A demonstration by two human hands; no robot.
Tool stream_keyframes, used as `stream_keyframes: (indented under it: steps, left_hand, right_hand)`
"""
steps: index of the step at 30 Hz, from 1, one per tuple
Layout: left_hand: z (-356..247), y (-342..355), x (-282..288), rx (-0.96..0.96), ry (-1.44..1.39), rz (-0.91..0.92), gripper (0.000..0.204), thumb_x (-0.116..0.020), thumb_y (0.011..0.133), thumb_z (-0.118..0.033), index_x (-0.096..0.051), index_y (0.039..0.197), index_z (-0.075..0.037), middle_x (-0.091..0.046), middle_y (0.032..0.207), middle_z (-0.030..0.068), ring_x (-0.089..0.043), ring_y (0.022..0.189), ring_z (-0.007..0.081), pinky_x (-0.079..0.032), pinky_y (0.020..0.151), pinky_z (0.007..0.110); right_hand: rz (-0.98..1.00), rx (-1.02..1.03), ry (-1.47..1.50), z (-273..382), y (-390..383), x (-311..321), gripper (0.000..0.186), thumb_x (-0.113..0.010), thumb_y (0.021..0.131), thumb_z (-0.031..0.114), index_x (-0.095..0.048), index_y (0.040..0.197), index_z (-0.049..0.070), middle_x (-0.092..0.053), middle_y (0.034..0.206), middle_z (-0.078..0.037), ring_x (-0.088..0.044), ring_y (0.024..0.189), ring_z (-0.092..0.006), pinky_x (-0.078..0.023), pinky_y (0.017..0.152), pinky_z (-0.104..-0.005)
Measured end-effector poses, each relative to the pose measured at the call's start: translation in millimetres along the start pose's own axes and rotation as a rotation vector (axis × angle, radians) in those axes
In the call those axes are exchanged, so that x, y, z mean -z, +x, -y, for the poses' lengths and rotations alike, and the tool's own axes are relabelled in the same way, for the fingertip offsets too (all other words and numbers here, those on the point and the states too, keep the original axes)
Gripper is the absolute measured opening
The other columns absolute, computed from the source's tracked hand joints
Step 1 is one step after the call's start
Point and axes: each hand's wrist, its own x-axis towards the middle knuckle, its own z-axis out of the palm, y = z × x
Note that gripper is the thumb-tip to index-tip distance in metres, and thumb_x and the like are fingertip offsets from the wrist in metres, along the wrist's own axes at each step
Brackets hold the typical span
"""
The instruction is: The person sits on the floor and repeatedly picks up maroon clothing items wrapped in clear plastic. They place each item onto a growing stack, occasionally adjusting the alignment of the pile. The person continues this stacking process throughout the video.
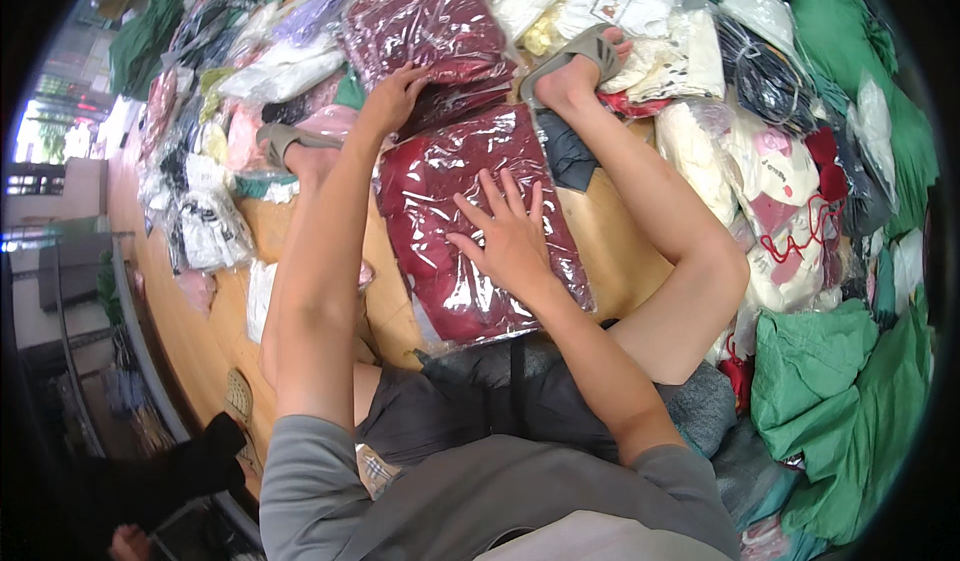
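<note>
Flat on a maroon folded garment in a clear plastic bag (430, 211) lies my right hand (510, 246), its fingers spread and nothing gripped. The bag is between my legs, its shiny film creased and catching the light. Beyond it is a stack of similar maroon bagged garments (425, 21). My left hand (395, 99) touches that stack's near left edge with its fingers apart. The undersides of both hands are hidden.
Bagged white and pale clothes (285, 71) lie at the far left, more bagged garments (765, 176) at the right. Green sacks (815, 361) edge the right side. My sandalled feet (575, 71) flank the stack. Another person's hand (130, 541) shows at lower left, near a slipper (238, 396).
</note>
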Motion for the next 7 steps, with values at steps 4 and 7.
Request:
stream_keyframes:
  steps: [4, 7]
  left_hand:
    - [-74.1, -14.1, 70.3, 0.022, -0.171, -0.082, 0.035, -0.052, 0.106, -0.025, -0.065, 0.136, -0.010, -0.062, 0.139, 0.0217, -0.060, 0.128, 0.0393, -0.048, 0.106, 0.043]
    - [-110.3, -57.5, 93.0, -0.029, -0.253, -0.146, 0.035, -0.056, 0.105, -0.022, -0.066, 0.135, -0.010, -0.065, 0.134, 0.0224, -0.060, 0.129, 0.0383, -0.045, 0.109, 0.042]
  right_hand:
    - [-0.045, -0.018, -0.003, -8.2, -0.3, 3.4, 0.055, -0.068, 0.093, 0.052, -0.066, 0.139, 0.021, -0.044, 0.159, -0.017, -0.032, 0.151, -0.0392, -0.014, 0.122, -0.0655]
    - [-0.036, -0.018, 0.026, -10.7, -1.2, 2.4, 0.055, -0.068, 0.093, 0.051, -0.066, 0.139, 0.021, -0.044, 0.159, -0.017, -0.033, 0.151, -0.0389, -0.014, 0.122, -0.0654]
